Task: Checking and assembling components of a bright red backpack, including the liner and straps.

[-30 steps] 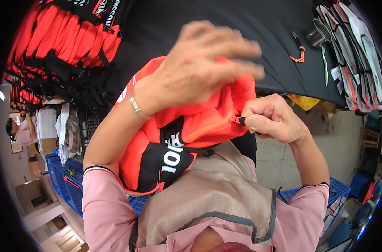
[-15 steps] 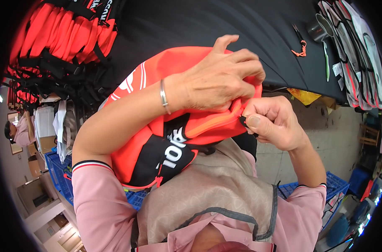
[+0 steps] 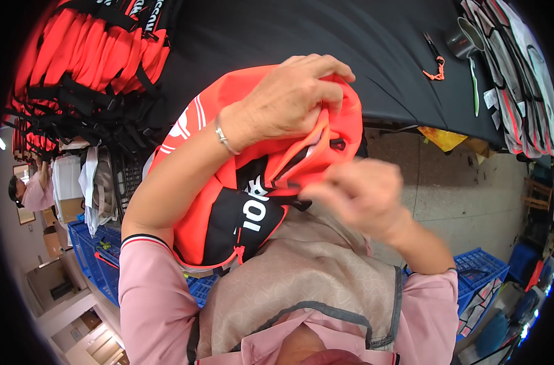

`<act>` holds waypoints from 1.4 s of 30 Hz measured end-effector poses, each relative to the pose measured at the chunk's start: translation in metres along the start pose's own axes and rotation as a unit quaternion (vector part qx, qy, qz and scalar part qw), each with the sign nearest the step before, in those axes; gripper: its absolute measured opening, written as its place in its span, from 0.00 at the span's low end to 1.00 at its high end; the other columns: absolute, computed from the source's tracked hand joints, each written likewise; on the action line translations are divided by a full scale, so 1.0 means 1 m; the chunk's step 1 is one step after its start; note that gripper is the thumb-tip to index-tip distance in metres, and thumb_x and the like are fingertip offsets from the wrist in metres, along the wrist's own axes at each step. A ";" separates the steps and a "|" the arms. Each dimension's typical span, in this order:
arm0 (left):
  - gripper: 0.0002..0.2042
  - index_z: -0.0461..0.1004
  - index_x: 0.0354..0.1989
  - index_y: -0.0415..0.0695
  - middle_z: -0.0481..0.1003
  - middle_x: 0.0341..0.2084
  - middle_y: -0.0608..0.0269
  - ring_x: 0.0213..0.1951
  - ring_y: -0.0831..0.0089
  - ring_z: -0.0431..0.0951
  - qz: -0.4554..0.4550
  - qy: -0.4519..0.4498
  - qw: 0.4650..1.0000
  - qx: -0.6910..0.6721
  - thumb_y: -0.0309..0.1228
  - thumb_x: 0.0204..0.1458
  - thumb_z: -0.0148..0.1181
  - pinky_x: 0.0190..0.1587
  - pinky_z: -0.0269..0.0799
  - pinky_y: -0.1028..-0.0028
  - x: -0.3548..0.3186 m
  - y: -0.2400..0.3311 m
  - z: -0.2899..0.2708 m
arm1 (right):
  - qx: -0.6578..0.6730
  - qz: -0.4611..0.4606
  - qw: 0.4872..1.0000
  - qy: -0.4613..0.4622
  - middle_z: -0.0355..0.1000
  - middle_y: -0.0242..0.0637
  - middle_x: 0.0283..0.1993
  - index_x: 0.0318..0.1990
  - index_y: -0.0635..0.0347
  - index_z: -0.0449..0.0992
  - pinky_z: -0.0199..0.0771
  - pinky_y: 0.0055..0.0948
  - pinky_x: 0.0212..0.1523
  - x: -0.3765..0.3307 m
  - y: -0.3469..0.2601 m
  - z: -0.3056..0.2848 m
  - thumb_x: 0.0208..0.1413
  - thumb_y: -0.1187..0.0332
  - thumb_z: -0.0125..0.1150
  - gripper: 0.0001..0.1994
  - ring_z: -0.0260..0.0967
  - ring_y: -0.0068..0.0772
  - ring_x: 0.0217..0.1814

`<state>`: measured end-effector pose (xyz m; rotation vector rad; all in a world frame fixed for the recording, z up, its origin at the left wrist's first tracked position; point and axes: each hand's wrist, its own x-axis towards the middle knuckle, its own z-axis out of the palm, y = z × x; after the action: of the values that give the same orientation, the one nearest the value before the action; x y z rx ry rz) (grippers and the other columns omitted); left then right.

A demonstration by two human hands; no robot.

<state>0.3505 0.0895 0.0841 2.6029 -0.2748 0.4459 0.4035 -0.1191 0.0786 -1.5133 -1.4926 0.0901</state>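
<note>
An orange-red backpack point(image 3: 228, 91) with black panels and white print lies across my lap and the table edge. On it, an orange zip point(image 3: 301, 143) stands partly open, with a dark gap and something pale inside. My left hand point(image 3: 295, 94) is closed on the backpack's fabric above the zip's upper end. At the lower end, my right hand point(image 3: 365, 191) is blurred by motion, its fingertips pinched at a dark zip pull point(image 3: 293, 185). A second black pull point(image 3: 337, 144) hangs near the upper end.
A black-covered table point(image 3: 240, 36) holds a pile of similar red backpacks point(image 3: 100, 48) at left. At right are thread snips point(image 3: 436, 58), a dark metal cup point(image 3: 464, 39), a pale green-handled tool point(image 3: 474, 88) and stacked grey panels point(image 3: 514, 67). Blue crates point(image 3: 480, 271) flank me. Another person point(image 3: 33, 188) is far left.
My right hand has moved down and left along the zip, which now gapes. My left hand has shifted left and slightly up, curling onto the fabric.
</note>
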 end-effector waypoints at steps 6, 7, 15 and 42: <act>0.21 0.75 0.53 0.45 0.73 0.56 0.53 0.61 0.53 0.68 -0.089 -0.055 0.994 0.030 0.42 0.53 0.60 0.61 0.63 0.56 -0.004 0.024 -0.038 | -0.158 -0.178 0.968 -0.075 0.71 0.34 0.46 0.43 0.58 0.79 0.73 0.29 0.38 0.006 0.033 -0.015 0.41 0.69 0.63 0.18 0.70 0.31 0.42; 0.25 0.73 0.55 0.46 0.72 0.56 0.52 0.62 0.53 0.66 -0.134 -0.076 0.984 0.088 0.46 0.52 0.61 0.62 0.61 0.55 -0.010 0.028 -0.041 | -0.152 -0.183 0.968 -0.077 0.71 0.34 0.46 0.43 0.58 0.79 0.73 0.29 0.38 0.008 0.034 -0.015 0.41 0.69 0.63 0.18 0.70 0.31 0.42; 0.18 0.75 0.50 0.46 0.77 0.38 0.62 0.38 0.60 0.79 -0.129 -0.046 0.980 0.142 0.38 0.51 0.65 0.38 0.77 0.68 -0.031 0.000 -0.033 | -0.208 -0.219 0.938 -0.171 0.64 0.29 0.33 0.30 0.55 0.70 0.69 0.26 0.35 0.019 0.022 -0.007 0.43 0.66 0.58 0.07 0.63 0.28 0.34; 0.10 0.74 0.47 0.35 0.76 0.41 0.62 0.43 0.75 0.76 -0.126 0.614 0.779 -0.022 0.27 0.60 0.59 0.48 0.73 0.75 -0.140 0.051 -0.186 | -0.107 0.319 0.901 -0.274 0.72 0.61 0.26 0.31 0.71 0.79 0.74 0.43 0.36 0.100 0.079 -0.069 0.49 0.58 0.67 0.19 0.76 0.55 0.32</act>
<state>0.1584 0.1530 0.2100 1.7298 0.4949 1.8103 0.5297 -0.0607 0.1185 -2.2408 -1.3789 0.8241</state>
